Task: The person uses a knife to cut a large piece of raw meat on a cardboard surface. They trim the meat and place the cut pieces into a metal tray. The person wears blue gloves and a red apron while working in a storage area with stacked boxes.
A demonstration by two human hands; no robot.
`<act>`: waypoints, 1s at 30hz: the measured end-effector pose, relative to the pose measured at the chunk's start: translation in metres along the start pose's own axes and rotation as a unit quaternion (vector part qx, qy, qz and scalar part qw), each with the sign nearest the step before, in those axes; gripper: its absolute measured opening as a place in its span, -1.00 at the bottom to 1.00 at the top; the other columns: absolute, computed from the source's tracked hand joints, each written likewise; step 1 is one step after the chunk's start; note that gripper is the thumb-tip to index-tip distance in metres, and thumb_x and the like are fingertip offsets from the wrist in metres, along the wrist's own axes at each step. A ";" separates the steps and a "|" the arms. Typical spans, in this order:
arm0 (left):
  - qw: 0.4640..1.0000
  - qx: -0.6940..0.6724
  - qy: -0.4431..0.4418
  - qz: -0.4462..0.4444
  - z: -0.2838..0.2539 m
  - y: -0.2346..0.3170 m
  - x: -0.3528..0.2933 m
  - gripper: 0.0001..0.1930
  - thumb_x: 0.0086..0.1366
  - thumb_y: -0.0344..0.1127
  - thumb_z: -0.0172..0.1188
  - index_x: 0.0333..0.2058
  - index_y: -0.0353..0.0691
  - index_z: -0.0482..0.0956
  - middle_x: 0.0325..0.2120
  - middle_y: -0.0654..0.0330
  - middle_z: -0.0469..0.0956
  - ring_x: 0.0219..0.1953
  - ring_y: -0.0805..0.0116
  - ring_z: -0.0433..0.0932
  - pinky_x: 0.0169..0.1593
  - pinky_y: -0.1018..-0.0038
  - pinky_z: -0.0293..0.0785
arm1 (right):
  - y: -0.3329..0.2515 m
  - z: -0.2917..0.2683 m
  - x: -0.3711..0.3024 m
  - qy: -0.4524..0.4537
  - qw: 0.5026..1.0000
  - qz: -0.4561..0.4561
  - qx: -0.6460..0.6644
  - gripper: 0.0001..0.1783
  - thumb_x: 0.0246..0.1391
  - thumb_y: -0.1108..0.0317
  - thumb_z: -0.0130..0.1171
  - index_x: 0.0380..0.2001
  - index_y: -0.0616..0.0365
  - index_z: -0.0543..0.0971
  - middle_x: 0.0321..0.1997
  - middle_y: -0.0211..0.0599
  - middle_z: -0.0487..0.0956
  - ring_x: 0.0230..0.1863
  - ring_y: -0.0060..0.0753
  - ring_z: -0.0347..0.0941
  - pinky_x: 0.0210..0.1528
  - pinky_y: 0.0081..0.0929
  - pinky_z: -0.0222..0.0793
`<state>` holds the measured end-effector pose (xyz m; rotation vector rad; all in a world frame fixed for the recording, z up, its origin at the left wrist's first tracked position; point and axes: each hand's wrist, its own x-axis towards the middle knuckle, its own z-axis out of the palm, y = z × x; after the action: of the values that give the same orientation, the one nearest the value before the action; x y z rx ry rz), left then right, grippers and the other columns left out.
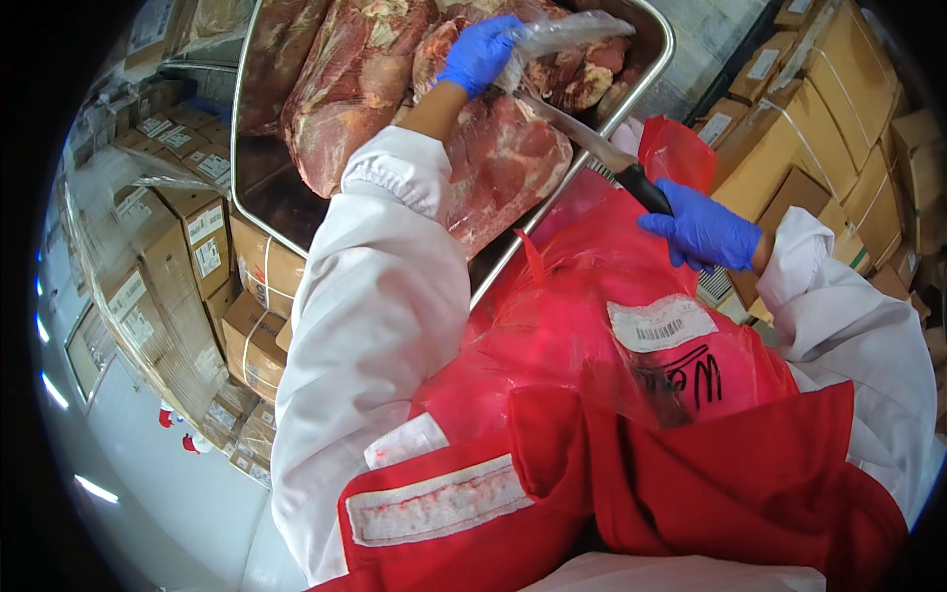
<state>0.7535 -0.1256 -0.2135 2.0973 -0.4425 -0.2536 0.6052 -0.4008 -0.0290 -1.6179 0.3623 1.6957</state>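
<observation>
Large cuts of raw red meat (360, 94) fill a deep metal tub (663, 39) in front of me. My left hand (480, 54), in a blue glove, is closed on a crumpled clear plastic film (572, 33) over the meat. In my blue-gloved right hand (702, 225) is a knife (592, 143), gripped by its black handle. Its blade points up and left across the tub's near rim, the tip close to the plastic and the meat below my left hand. The left fingertips are partly hidden by the film.
Wrapped stacks of cardboard boxes (148, 266) stand to the left, and strapped brown cartons (819, 109) to the right. A red plastic apron (552, 306) covers my front, against the tub's near side. Farther off at lower left, people in red and white are partly visible on the grey floor (168, 454).
</observation>
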 end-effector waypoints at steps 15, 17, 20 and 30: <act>0.929 -0.246 0.128 -0.246 0.003 0.011 -0.004 -0.72 0.21 -0.28 -0.07 -0.23 -0.29 0.53 -0.34 0.14 0.55 -0.29 0.33 0.50 -0.18 0.40 0.42 | 0.104 -0.023 -0.043 0.021 0.987 -0.095 0.129 -0.46 0.08 0.09 0.09 0.03 0.14 0.22 -0.69 -0.33 0.38 -0.78 -0.53 0.27 -0.75 -0.59 0.16; 0.810 -0.422 0.160 -0.374 0.019 0.043 0.002 -0.74 0.21 -0.32 -0.11 -0.23 -0.24 0.52 -0.32 0.19 0.55 -0.27 0.34 0.52 -0.18 0.42 0.44 | 0.132 -0.025 -0.035 0.048 0.980 -0.102 0.162 -0.44 0.08 0.07 0.09 0.02 0.16 0.22 -0.69 -0.32 0.39 -0.78 -0.54 0.28 -0.74 -0.59 0.17; 0.891 -0.283 0.179 -0.308 0.043 0.044 -0.018 -0.80 0.16 -0.34 -0.04 -0.32 -0.24 0.55 -0.46 0.20 0.53 -0.41 0.40 0.48 -0.36 0.45 0.41 | 0.145 -0.031 -0.028 0.072 0.977 -0.133 0.151 -0.45 0.07 0.07 0.10 -0.01 0.19 0.25 -0.66 -0.32 0.38 -0.75 -0.51 0.29 -0.69 -0.54 0.21; 0.826 -0.479 0.237 -0.180 -0.059 0.158 0.049 -0.73 0.14 -0.37 -0.10 -0.21 -0.28 0.46 -0.36 0.07 0.55 -0.34 0.22 0.55 -0.23 0.34 0.51 | 0.165 -0.064 -0.039 0.146 0.956 -0.233 0.101 -0.55 0.09 0.08 0.07 -0.13 0.21 0.29 -0.62 -0.26 0.39 -0.69 -0.47 0.30 -0.60 -0.47 0.22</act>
<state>0.7851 -0.1778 -0.0488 1.1451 0.3544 -0.1150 0.5372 -0.5679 -0.0502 -1.6427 0.2590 1.0379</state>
